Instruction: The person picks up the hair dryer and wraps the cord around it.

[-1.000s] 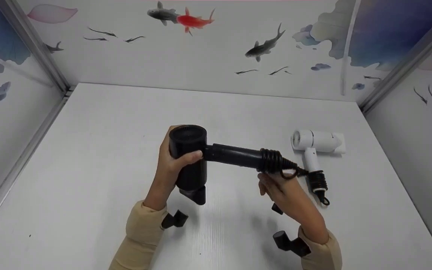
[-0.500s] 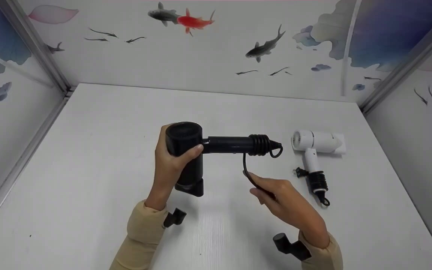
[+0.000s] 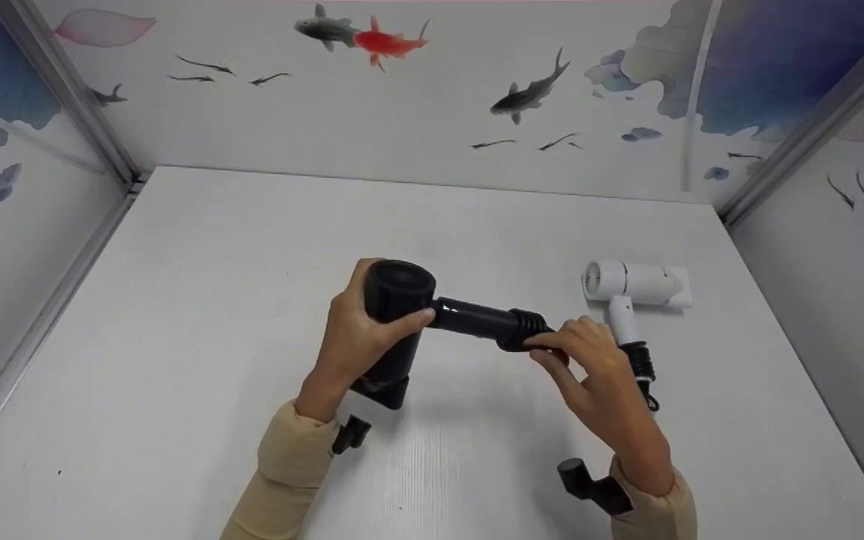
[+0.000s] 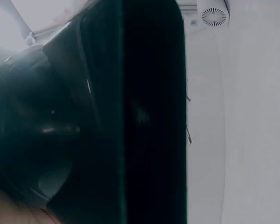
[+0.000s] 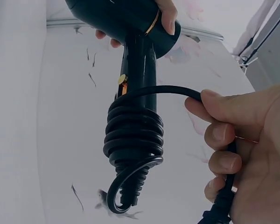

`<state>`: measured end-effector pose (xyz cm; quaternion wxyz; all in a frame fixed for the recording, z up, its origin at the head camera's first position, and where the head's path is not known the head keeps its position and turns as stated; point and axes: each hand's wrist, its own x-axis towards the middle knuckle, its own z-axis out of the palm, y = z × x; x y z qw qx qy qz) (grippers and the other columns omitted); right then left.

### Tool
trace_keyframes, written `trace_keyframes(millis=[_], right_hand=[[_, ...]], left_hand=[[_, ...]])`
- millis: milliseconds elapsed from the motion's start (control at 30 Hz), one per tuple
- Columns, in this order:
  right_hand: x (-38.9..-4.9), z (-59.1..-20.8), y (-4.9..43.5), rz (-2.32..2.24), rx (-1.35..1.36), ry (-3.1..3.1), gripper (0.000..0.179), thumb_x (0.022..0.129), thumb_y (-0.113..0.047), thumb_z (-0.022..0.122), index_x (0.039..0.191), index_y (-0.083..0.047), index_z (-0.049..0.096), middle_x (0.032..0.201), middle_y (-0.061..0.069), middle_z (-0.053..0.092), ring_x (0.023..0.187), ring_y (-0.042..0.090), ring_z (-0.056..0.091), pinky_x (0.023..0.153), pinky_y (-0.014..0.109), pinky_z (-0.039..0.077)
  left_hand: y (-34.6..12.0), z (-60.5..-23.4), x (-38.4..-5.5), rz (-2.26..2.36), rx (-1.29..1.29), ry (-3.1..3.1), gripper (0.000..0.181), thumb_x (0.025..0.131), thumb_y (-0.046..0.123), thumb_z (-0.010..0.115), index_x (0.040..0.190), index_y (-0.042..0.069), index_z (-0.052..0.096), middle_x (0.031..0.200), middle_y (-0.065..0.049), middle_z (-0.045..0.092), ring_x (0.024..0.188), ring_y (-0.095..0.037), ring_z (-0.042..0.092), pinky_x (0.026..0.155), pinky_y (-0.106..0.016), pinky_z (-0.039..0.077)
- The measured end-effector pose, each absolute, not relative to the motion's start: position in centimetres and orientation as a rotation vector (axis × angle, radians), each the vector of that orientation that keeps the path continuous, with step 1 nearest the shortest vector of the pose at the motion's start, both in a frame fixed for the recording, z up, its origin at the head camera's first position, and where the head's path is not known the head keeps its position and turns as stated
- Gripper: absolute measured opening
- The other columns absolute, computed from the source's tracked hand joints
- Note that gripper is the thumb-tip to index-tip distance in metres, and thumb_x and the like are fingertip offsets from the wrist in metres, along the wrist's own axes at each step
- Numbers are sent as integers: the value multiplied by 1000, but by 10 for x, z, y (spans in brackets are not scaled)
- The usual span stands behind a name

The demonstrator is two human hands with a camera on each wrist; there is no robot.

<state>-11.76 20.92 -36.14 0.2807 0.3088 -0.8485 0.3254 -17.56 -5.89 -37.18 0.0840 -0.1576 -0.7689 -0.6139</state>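
Observation:
In the head view, my left hand (image 3: 349, 330) grips the barrel of a black hair dryer (image 3: 400, 296), its thumb across the front. The dryer is held above the table, its handle pointing right and slightly down. Several turns of black power cord (image 5: 134, 135) wrap the handle's end. My right hand (image 3: 601, 382) pinches the cord's free length between thumb and forefinger. Its other fingers curl round the cord, with part of the plug end (image 5: 217, 215) below them in the right wrist view. The dryer's flat nozzle (image 4: 154, 112) fills much of the left wrist view.
A white hair dryer (image 3: 646, 283) lies on the white table (image 3: 214, 247) at the right, its black cord (image 3: 636, 361) wound round the handle. White panels with painted fish (image 3: 526, 97) enclose the table's back and sides. A black mount sits on each sleeve.
My right hand has moved from below the handle up to its end, carrying the cord. The black dryer has shifted slightly right and its handle tilts down again. The white dryer stays put.

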Motion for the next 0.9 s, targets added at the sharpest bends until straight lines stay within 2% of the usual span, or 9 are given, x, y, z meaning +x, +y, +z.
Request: trace_keyframes(millis=[300, 400, 667, 900], right_hand=[[-118, -359, 212, 923, 696, -2289, 27, 70, 8, 73, 90, -10, 69, 78, -1, 55, 80, 13, 45, 77, 25, 25], [-118, -358, 213, 951, 692, -2278, 28, 70, 9, 73, 91, -10, 69, 80, 0, 57, 81, 12, 47, 78, 24, 27], [-117, -357, 220, 1008, 709, -2262, 33, 69, 11, 73, 93, -11, 69, 82, 0, 57, 80, 10, 48, 71, 20, 29], [-122, -364, 223, 1070, 855, -2233, 34, 64, 13, 73, 91, -7, 69, 78, 1, 57, 75, 11, 45, 69, 19, 34]], left_hand=[[-60, -383, -180, -1954, -546, -2341, 53, 71, 31, 80, 115, 23, 53, 100, 2, 64, 84, -17, 62, 74, -34, 52], [-61, -383, -180, -1974, -563, -2347, 52, 71, 31, 80, 115, 23, 53, 100, 1, 64, 84, -18, 63, 73, -35, 53], [-64, -381, -180, -1997, -643, -2406, 52, 73, 29, 79, 117, 20, 52, 102, -3, 64, 86, -19, 63, 75, -34, 53], [-69, -377, -181, -2091, -724, -2417, 48, 73, 26, 77, 114, 19, 54, 101, -6, 62, 87, -23, 60, 75, -38, 52]])
